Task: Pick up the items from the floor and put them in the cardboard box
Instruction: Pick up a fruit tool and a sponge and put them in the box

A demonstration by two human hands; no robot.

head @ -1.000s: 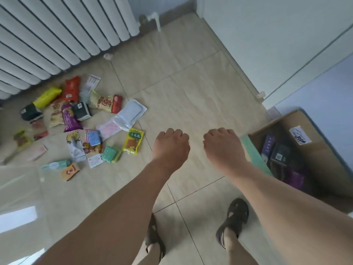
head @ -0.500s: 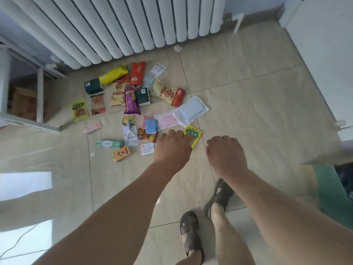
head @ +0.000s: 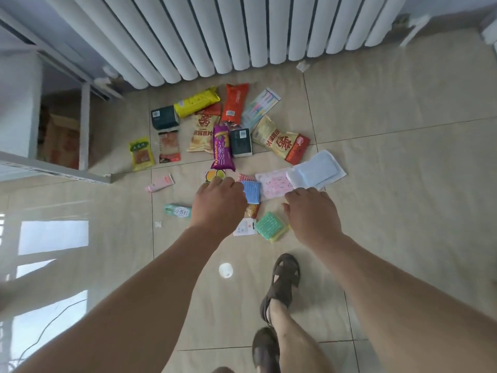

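Observation:
Several items lie scattered on the tiled floor below the radiator: a purple snack packet (head: 221,150), a blue sponge (head: 252,191), a green sponge (head: 269,226), a pink packet (head: 277,183), a white pad packet (head: 316,170), a chips bag (head: 282,140), a green tube (head: 177,210) and a white card (head: 244,228). My left hand (head: 219,204) hovers over the pile's near edge, beside the blue sponge, holding nothing. My right hand (head: 312,215) hangs just below the pink packet and to the right of the green sponge, also holding nothing. The cardboard box is out of view.
A white radiator (head: 215,36) lines the wall behind the pile. A white shelf frame (head: 86,130) stands at the left with a brown carton (head: 61,141) under it. My sandalled feet (head: 285,275) stand on the tiles near a small white disc (head: 225,270).
The view has swung left, away from the cardboard box, which has left the frame. Both hands have come forward over the pile's near edge, and I have stepped closer.

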